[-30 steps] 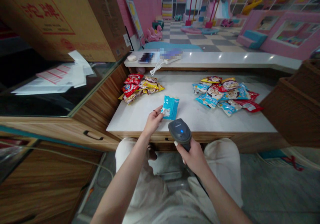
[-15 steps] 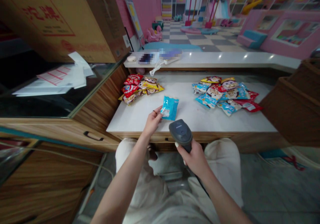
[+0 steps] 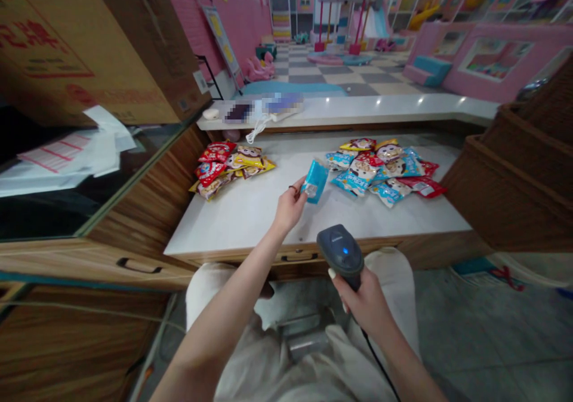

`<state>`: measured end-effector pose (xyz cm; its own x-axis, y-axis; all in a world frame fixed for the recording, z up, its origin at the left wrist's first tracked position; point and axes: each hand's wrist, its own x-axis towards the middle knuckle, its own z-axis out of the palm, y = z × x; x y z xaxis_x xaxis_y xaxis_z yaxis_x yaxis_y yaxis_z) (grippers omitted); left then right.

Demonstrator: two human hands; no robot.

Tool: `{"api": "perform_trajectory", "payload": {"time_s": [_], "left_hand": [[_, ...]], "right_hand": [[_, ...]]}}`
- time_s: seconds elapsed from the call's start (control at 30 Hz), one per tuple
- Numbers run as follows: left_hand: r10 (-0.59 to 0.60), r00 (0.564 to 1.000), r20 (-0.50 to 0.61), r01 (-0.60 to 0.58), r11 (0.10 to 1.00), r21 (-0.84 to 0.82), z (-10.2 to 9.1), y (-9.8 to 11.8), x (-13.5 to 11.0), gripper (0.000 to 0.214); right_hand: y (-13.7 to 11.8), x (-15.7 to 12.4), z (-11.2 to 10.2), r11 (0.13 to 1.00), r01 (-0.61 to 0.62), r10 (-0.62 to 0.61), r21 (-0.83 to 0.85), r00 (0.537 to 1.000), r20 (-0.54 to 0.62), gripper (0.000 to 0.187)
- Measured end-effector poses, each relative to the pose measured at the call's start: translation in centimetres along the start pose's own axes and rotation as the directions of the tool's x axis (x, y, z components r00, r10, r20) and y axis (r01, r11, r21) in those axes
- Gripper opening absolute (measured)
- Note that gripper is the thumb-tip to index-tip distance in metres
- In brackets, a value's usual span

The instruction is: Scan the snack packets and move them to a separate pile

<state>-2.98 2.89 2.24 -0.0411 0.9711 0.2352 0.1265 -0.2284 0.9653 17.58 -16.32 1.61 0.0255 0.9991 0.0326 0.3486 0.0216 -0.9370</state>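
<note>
My left hand (image 3: 292, 206) pinches the lower left edge of a blue snack bag (image 3: 317, 181), which is tilted above the white counter (image 3: 250, 217). In my right hand (image 3: 364, 297) is a dark barcode scanner (image 3: 341, 249), its head toward the counter and a blue light lit on top. A black cable runs down from its handle. Just right of the held bag lies a pile of blue, red and yellow snack bags (image 3: 358, 174). Farther left on the counter rests a smaller group of red and yellow snack bags (image 3: 244, 162).
A raised white ledge (image 3: 358, 108) at the back carries blurred-out items and a white cable (image 3: 257, 130). On the left, a cardboard box (image 3: 134, 49) and papers (image 3: 71, 157) sit on a glass-topped cabinet. Brown woven baskets (image 3: 505, 181) stand at the right.
My left hand has carried the blue snack bag right, toward the larger pile, and tilted it. The scanner has moved slightly right and away from the bag, and its blue light has come on.
</note>
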Motion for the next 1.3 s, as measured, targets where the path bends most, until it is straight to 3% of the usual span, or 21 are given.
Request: {"api": "perform_trajectory", "payload": {"time_s": [0.07, 0.2, 0.33, 0.43, 0.53, 0.63, 0.7, 0.8, 0.87, 0.93, 1.07, 1.2, 1.3], "left_hand": [[0.138, 0.990, 0.017, -0.139, 0.975, 0.175, 3.1, 1.2, 2.4, 0.056], [0.309, 0.926, 0.215, -0.375, 0.816, 0.440, 9.2, 3.1, 7.2, 0.066], [0.239, 0.880, 0.409, -0.457, 0.656, 0.600, 13.7, 3.4, 10.0, 0.067], [0.206, 0.859, 0.468, -0.487, 0.606, 0.629, 14.6, 2.6, 10.1, 0.058], [0.296, 0.848, 0.439, -0.518, 0.637, 0.571, 12.2, 1.3, 9.0, 0.057], [0.343, 0.864, 0.367, -0.501, 0.650, 0.572, 6.8, -0.3, 7.7, 0.058], [0.304, 0.908, 0.288, -0.419, 0.637, 0.647, 2.1, -1.1, 7.1, 0.063], [0.213, 0.972, 0.099, -0.206, 0.573, 0.793, -4.8, -1.6, 7.2, 0.072], [0.182, 0.983, -0.021, -0.073, 0.499, 0.864, -8.7, -1.6, 7.9, 0.077], [0.159, 0.984, -0.074, 0.000, 0.420, 0.908, -11.6, -1.7, 8.7, 0.081], [0.080, 0.996, -0.046, 0.014, 0.354, 0.935, -14.8, -2.7, 9.9, 0.080], [0.064, 0.998, -0.001, -0.024, 0.389, 0.921, -15.5, -3.7, 9.4, 0.074], [0.098, 0.995, 0.035, -0.073, 0.407, 0.911, -15.4, -3.7, 7.6, 0.074]], "right_hand": [[0.8, -0.1, -0.4, 0.999, -0.033, 0.033, 0.021, 0.999, -0.008, 0.028], [1.7, -0.1, -1.6, 0.997, -0.060, 0.062, 0.039, 0.997, -0.046, 0.030], [1.7, 0.1, -2.8, 0.998, -0.057, 0.060, 0.030, 0.993, -0.101, 0.035], [1.9, 0.3, -3.5, 0.997, -0.068, 0.070, 0.036, 0.996, -0.063, 0.036], [2.4, 0.4, -3.4, 0.995, -0.079, 0.079, 0.053, 0.997, -0.002, 0.037], [2.9, 0.5, -2.6, 0.996, -0.079, 0.077, 0.049, 0.996, 0.035, 0.041], [3.0, 0.6, -1.9, 0.996, -0.072, 0.069, 0.048, 0.996, 0.063, 0.042], [2.7, 0.6, -1.0, 0.995, -0.076, 0.070, 0.064, 0.993, 0.093, 0.041], [2.4, 0.6, -0.5, 0.992, -0.098, 0.089, 0.080, 0.990, 0.107, 0.040], [2.1, 0.6, -0.2, 0.989, -0.120, 0.109, 0.089, 0.987, 0.114, 0.039], [1.4, 0.6, 0.1, 0.988, -0.134, 0.129, 0.071, 0.989, 0.078, 0.039], [0.5, 0.5, 0.3, 0.990, -0.131, 0.130, 0.041, 0.991, 0.029, 0.044], [0.3, 0.4, 0.3, 0.991, -0.127, 0.125, 0.033, 0.991, 0.046, 0.046]]}}
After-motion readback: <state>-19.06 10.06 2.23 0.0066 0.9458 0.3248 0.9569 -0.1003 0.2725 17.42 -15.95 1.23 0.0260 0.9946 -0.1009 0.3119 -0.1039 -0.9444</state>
